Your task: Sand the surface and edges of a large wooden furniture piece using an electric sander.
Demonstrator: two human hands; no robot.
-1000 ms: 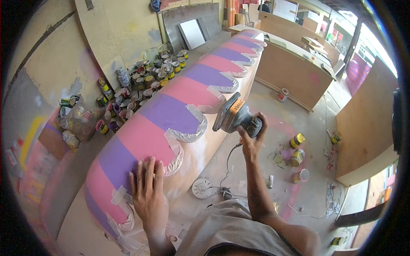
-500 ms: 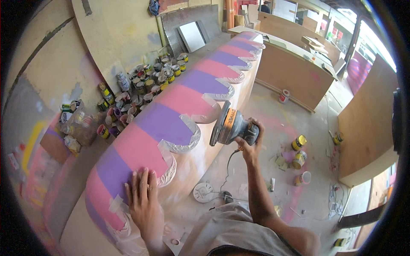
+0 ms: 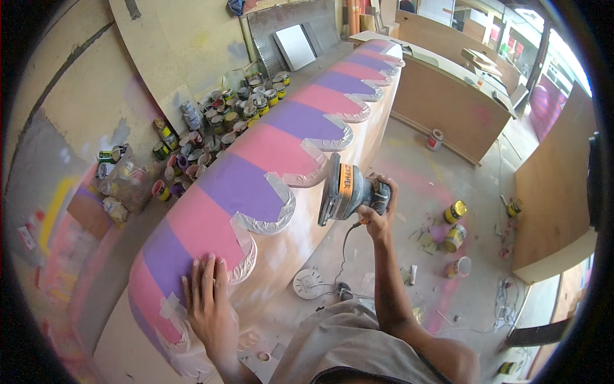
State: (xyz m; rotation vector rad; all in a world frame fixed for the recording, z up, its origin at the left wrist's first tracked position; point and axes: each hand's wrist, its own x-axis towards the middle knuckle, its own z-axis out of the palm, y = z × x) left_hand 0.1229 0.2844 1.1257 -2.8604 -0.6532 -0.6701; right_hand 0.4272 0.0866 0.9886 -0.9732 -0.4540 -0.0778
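A long, rounded, awning-shaped piece with pink and purple stripes [image 3: 246, 148] runs from near left to far right. Crumpled masking tape [image 3: 268, 223] follows its scalloped lower edge, and bare pale board [image 3: 281, 256] lies below. My left hand [image 3: 211, 307] rests flat on the near purple and pink stripes, fingers stretched out. In my right hand [image 3: 382, 211] is a black electric sander [image 3: 350, 191] with an orange band, gripped by its body. Its pad faces left toward the scalloped edge; whether it touches the board I cannot tell. A cord [image 3: 345, 249] hangs from it.
Many used paint cans [image 3: 220, 121] crowd the wall side behind the striped piece. Yellow-labelled cans [image 3: 455, 238] and a white tub [image 3: 458, 267] stand on the floor at right. A round white disc [image 3: 308, 283] lies near the cord. A wooden counter [image 3: 448, 105] stands beyond.
The sander has turned slightly in my right hand's grip and sits a little lower. My left hand stays on the stripes, having shifted slightly to the left. The whole view has shifted a little.
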